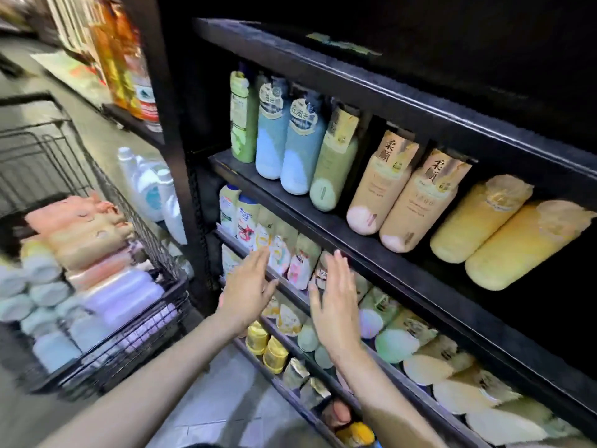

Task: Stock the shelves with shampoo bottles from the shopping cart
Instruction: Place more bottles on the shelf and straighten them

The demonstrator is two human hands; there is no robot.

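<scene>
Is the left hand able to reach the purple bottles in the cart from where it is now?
Probably yes. The left hand is open, holds nothing, and hangs before the shelf edge. The purple bottles lie on top at the cart's near corner, with nothing over them. Only the wire cart wall stands between, and the hand would pass above it.

Open room lies on the upper shelf (290,202) toward 3 o'clock, behind and right of the yellow bottles (504,234). Toward 6 o'clock the lower shelves are packed tight with bottles (391,344). At 9 o'clock the cart (135,337) is heaped with bottles.
</scene>
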